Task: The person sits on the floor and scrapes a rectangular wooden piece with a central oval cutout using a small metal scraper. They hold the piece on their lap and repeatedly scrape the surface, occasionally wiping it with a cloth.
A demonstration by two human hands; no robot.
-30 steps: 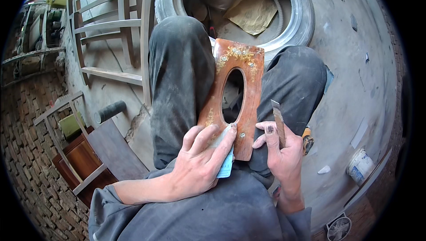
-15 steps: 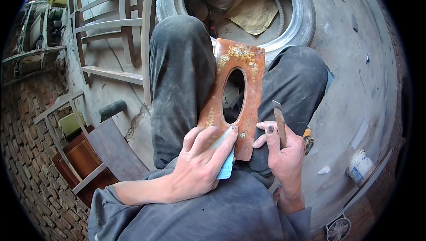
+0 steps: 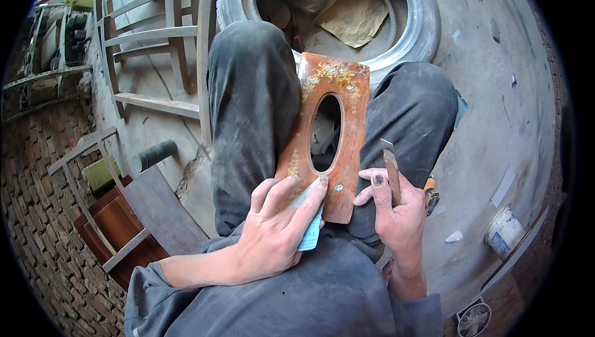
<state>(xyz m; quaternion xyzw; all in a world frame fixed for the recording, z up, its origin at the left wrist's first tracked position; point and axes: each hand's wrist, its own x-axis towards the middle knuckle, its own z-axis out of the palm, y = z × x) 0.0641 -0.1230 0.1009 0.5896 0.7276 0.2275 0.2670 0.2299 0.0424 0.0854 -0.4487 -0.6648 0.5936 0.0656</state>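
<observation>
Left hand [image 3: 273,231] lies flat, fingers [image 3: 310,197] extended, pressing a folded pale blue-grey sanding sheet [image 3: 311,233] against the lower left corner of a reddish-brown wooden panel with an oval cut-out and gilt floral decoration [image 3: 347,120]. The panel rests lengthwise on the person's lap between both knees, extending away from the fingers. Right hand [image 3: 393,213] has its fingers closed around a flat metal chisel blade [image 3: 391,169], thumb touching the panel's lower right edge. A grey rubber tyre [image 3: 421,21] lies on the concrete floor beyond the panel.
</observation>
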